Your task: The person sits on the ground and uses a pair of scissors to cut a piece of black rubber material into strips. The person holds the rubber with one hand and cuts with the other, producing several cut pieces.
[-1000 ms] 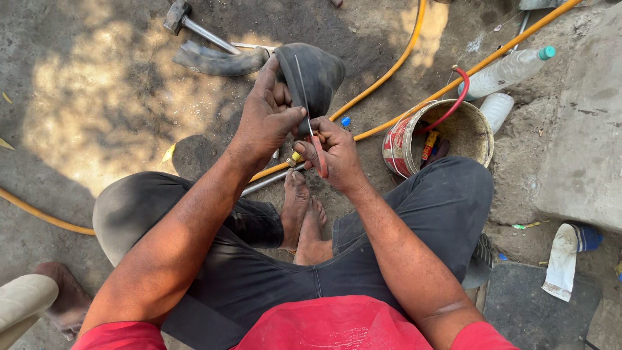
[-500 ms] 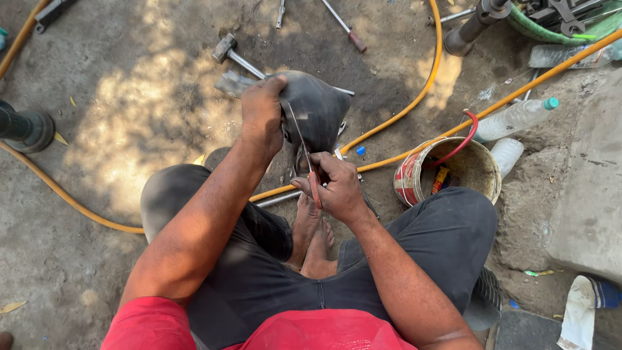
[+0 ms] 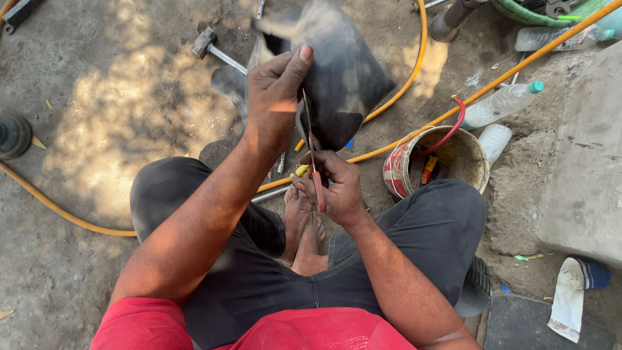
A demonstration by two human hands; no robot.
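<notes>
My left hand [image 3: 277, 97] grips a piece of black rubber tube [image 3: 346, 71] and holds it up in front of me. My right hand [image 3: 334, 188] is closed on a pair of scissors with red handles [image 3: 315, 170]. Their thin blades run upward along the edge of the rubber beside my left thumb. I am squatting in dark trousers, with my bare feet [image 3: 304, 227] together on the dirt below my hands.
A rusty tin can [image 3: 437, 162] with small tools stands to the right. Orange hoses [image 3: 453, 110] cross the ground. A hammer [image 3: 214, 48] lies at the upper left, plastic bottles [image 3: 502, 104] at the right, a concrete block [image 3: 583, 168] beyond them.
My left hand has raised the rubber piece higher and nearer the camera. The scissors blades now stand along its edge. My view has shifted left and closer.
</notes>
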